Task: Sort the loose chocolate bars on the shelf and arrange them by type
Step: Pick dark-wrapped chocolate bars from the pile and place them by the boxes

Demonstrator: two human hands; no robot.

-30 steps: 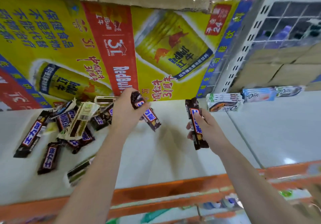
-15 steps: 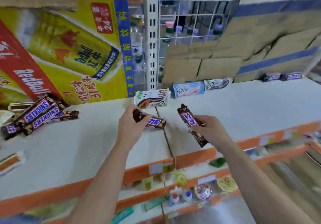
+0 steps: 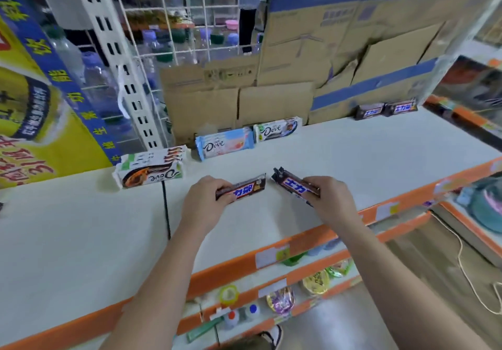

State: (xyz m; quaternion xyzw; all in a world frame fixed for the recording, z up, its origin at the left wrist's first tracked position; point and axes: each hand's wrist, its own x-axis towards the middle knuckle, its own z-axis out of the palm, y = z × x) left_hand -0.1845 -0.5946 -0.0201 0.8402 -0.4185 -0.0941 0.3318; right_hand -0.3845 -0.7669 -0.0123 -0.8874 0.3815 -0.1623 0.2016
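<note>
My left hand (image 3: 205, 204) grips one end of a brown Snickers bar (image 3: 245, 189) held over the white shelf (image 3: 81, 241). A second Snickers bar (image 3: 294, 184) is gripped in my right hand (image 3: 332, 201), tilted with its free end toward the left. The two bars nearly meet at the middle. Against the back stand a stack of white Dove bars (image 3: 150, 171), a light blue Dove bar (image 3: 224, 143) and another white Dove bar (image 3: 277, 129). Two Snickers bars (image 3: 385, 109) lie at the far right rear.
Cardboard boxes (image 3: 298, 78) line the back of the shelf. A yellow Red Bull carton (image 3: 35, 121) stands at the left, beside a white perforated upright (image 3: 127, 78) and wire grid. The orange shelf edge (image 3: 271, 252) runs below my hands, with small goods on lower shelves.
My view has swung right, away from the loose pile at the left. Both hands carried their Snickers bars rightward along the shelf, and the two rear Snickers bars came into view.
</note>
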